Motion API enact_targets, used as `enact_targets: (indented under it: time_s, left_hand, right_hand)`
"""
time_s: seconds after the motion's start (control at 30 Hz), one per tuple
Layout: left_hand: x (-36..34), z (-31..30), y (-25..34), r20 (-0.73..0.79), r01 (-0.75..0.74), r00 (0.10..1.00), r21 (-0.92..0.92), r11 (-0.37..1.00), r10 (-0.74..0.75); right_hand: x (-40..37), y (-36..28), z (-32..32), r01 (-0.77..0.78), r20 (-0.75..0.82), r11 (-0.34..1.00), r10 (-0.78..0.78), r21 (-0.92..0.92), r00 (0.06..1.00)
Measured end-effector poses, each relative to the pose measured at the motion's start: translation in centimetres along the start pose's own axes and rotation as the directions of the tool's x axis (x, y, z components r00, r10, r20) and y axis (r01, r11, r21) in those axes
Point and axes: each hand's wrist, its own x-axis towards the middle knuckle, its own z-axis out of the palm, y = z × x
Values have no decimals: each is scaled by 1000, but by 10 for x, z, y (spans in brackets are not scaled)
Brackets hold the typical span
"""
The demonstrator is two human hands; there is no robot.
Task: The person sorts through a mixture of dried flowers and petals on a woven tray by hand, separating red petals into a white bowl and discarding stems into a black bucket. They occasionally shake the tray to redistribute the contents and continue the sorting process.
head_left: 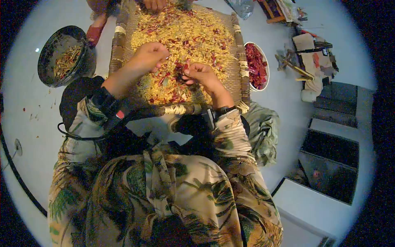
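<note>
Both my hands are over a woven tray with a wooden frame, which is spread with yellow seeds and red bits of dried chili. My left hand is closed, its fingers curled together above the seeds; what they hold, if anything, is too small to name. To its right, my right hand pinches a dark red piece of dried chili between thumb and fingers. More dark red pieces lie just under and beside the fingertips.
A white-rimmed bowl of red dried chilies stands right of the tray. On the left is a black basin with stems and scraps inside. Another person's hand reaches over the tray's far end. Bags and boxes lie farther right.
</note>
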Motion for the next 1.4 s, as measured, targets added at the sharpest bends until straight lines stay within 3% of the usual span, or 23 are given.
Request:
enact_targets:
  time_s: [0.2, 0.4, 0.5, 0.6, 0.7, 0.8, 0.9, 1.0, 1.1, 1.2, 1.4]
  left_hand:
    - [-2, 7, -9, 137, 13, 990, -56, 998, -5]
    - [-13, 28, 1, 225, 95, 973, -185, 978, -52]
    - [-12, 29, 2, 192, 32, 981, -234, 972, 14]
    - [-14, 28, 9, 209, 7, 977, -155, 988, 26]
    - [-13, 30, 5, 204, 33, 979, -235, 971, 15]
    - [-12, 27, 6, 248, 1, 967, -210, 978, 52]
    - [-16, 27, 12, 260, 7, 964, -211, 978, 50]
    - [-11, 24, 7, 275, 6, 959, -260, 966, 68]
    - [-14, 28, 12, 216, -62, 971, -189, 980, 103]
    - [-20, 29, 25, 270, 1, 959, -302, 953, 85]
    - [-12, 28, 7, 211, -50, 972, -260, 964, 107]
  right_hand:
    - [-14, -11, 12, 111, -98, 982, -97, 150, 990]
    - [-22, -20, 31, 250, -141, 968, -248, -1, 959]
    - [-23, -20, 38, 319, -208, 947, -321, -44, 924]
    - [-23, -17, 38, 373, -216, 919, -392, -124, 894]
    - [-32, -27, 43, 295, -222, 955, -296, -38, 929]
    - [-32, -27, 45, 319, -235, 948, -310, -1, 921]
    - [-41, -37, 50, 224, -242, 971, -198, 85, 950]
    - [-42, -38, 50, 206, -219, 975, -183, 87, 958]
    - [-32, -20, 44, 299, -137, 934, -276, 196, 951]
    - [-34, -17, 46, 235, -110, 921, -211, 310, 971]
    - [-38, -23, 51, 133, -41, 900, -127, 414, 991]
